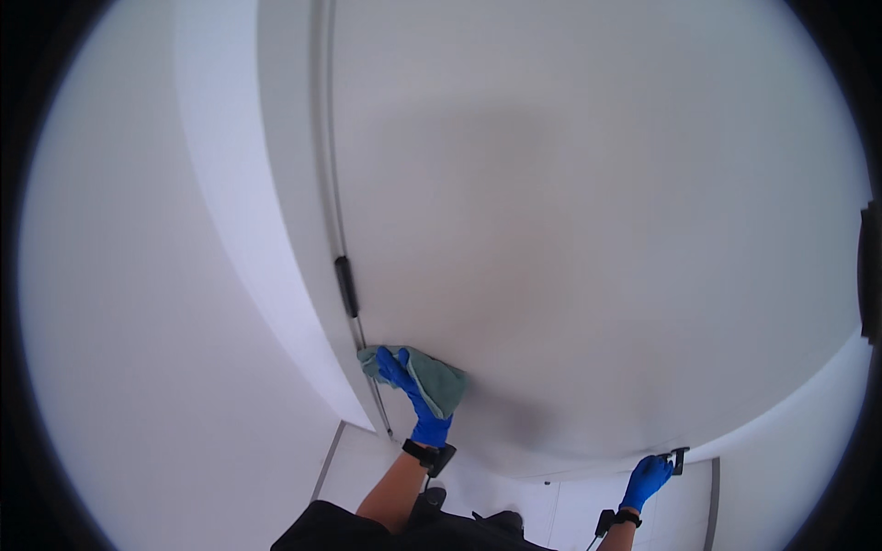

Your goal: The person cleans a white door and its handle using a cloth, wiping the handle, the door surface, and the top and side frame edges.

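Observation:
My left hand [415, 396], in a blue glove, presses a folded grey-green cloth [441, 382] against the left edge of a white door [551, 241]. One corner of the cloth covers part of the narrow gap along that edge. At the lower right, my blue-gloved right hand [646, 482] grips black door hardware, apparently a handle [679, 460]. Its fingers hide part of that fitting. Above the cloth, a black hinge [346, 286] sits in the gap.
White walls stand left [138, 275] and right [806, 475] of the door. Grey baseboard [328, 458] meets the pale floor [537, 499]. My dark shoes [510, 520] are below. A dark fitting [871, 272] shows at the right rim. Both wrists wear black strapped devices [431, 456].

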Tool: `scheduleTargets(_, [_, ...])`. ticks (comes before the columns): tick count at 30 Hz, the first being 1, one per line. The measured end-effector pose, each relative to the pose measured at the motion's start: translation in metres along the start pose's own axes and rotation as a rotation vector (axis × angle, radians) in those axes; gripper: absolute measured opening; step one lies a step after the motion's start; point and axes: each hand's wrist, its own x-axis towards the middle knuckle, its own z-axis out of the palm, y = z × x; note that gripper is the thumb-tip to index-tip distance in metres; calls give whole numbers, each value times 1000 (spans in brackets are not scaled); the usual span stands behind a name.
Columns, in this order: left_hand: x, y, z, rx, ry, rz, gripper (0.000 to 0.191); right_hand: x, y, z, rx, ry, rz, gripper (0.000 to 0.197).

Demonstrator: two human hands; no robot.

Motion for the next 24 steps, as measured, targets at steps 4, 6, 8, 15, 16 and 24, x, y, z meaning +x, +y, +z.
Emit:
scheduleTargets(4, [-4,47,8,307,-126,436,51,-23,-44,10,-33,-75,18,19])
scheduleTargets(6, [-16,51,24,355,-288,663,50,-41,-67,13,-40,-45,32,17])
scheduleTargets(8, [-26,42,28,411,-419,992,50,-42,-95,-3,-7,-78,37,15])
scheduleTargets(15, [24,36,16,408,-435,1132,56,-9,-70,-3,46,-29,81,13])
scheduleTargets(16, [33,28,-1,547,-443,1003,74,-6,-66,-13,76,-9,115,12])
scheduleTargets(24, [79,37,9,-19,5,254,44,-4,-52,-27,249,-41,209,11])
